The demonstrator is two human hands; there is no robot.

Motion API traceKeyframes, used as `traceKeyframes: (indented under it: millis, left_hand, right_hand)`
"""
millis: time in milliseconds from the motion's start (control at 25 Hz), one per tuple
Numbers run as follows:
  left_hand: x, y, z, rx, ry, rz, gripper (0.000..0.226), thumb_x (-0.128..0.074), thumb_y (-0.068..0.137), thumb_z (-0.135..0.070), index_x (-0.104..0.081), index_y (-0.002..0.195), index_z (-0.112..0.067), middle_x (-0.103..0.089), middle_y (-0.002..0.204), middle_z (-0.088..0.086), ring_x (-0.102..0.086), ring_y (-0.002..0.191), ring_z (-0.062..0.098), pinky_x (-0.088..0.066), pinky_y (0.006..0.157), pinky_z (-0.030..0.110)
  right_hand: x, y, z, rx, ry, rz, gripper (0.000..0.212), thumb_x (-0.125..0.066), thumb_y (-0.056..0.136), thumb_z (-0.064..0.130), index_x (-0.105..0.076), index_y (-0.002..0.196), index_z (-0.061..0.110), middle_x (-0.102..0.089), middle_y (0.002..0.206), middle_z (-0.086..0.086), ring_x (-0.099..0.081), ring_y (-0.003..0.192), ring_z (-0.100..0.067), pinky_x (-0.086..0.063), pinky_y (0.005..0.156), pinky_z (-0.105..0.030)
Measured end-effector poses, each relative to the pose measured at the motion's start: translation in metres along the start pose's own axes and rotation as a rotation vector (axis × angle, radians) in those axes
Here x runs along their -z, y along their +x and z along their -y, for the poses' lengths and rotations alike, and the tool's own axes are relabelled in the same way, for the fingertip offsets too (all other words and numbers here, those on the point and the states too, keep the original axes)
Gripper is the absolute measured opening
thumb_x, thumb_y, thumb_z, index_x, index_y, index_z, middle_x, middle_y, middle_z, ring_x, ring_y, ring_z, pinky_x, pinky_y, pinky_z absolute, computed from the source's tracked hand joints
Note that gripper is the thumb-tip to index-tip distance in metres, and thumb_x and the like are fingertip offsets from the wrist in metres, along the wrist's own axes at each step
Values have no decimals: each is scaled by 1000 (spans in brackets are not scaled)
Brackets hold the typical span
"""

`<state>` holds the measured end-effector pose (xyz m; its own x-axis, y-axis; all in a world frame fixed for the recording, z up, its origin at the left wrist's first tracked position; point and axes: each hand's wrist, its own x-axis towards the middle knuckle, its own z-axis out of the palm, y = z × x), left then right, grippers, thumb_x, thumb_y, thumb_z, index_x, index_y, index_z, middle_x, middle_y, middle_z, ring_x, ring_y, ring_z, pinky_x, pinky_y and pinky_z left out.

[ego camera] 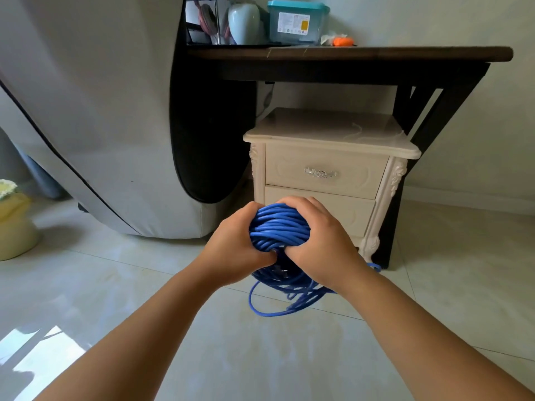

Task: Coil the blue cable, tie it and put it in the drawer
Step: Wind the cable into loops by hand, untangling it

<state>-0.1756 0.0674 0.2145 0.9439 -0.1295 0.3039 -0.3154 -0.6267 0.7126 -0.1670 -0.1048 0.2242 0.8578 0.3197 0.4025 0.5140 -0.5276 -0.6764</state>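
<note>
Left hand (236, 246) and right hand (315, 241): both grip the coiled blue cable (278, 227) | cable: held above tiled floor (115, 285), before cream two-drawer nightstand (327, 169) | drawers: closed.

Only the person's arms show, and both are bare. The left forearm (139, 328) and the right forearm (405, 322) are uncovered along their whole visible length, from the lower edge of the view to the wrists. Whatever is worn higher up lies out of view. Both look broad near the camera and narrow toward the wrists, as the wide lens draws them. The left hand (237, 244) and the right hand (321, 241) are bare as well, wrists and fingers alike. Their backs are smooth, and the right hand's knuckles show as low rounded ridges. The fingernails cannot be made out.
</note>
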Motion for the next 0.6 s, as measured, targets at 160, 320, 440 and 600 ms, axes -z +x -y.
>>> traceKeyframes:
  millis: [160, 320, 440, 600]
  left_hand:
    - [-2, 1, -1, 78, -195, -96, 45, -79, 65, 4, -60, 99, -19, -70, 84, -2, -68, 74, 12, -57, 65, 26]
    - [5, 5, -4, 262, -536, -196, 46, -71, 62, 10, -61, 98, -16, -67, 79, 2, -63, 69, 18, -53, 65, 34]
    - [8, 8, -5, 360, -735, -224, 51, -67, 54, 1, -60, 104, -6, -60, 82, 9, -58, 75, 24, -47, 70, 39]
    - [4, 6, -10, 385, -849, -144, 58, -66, 58, 0, -58, 115, -3, -59, 89, 17, -60, 83, 35, -54, 82, 52]
  right_hand:
    - [7, 0, 2, -94, 264, 108, 76, -81, 75, 17, -43, 137, 38, -47, 127, 14, -53, 113, 2, -49, 90, -15]
    - [15, 4, -4, -245, 585, 212, 99, -87, 66, 29, -31, 147, 38, -56, 128, 15, -62, 113, -4, -50, 97, -26]
    - [10, 4, -7, -336, 695, 260, 114, -86, 52, 40, -23, 148, 47, -58, 130, 13, -60, 118, -8, -45, 106, -37]
    - [-1, 5, -8, -401, 834, 105, 107, -85, 51, 33, -34, 145, 42, -65, 121, 7, -63, 115, -16, -45, 107, -45]
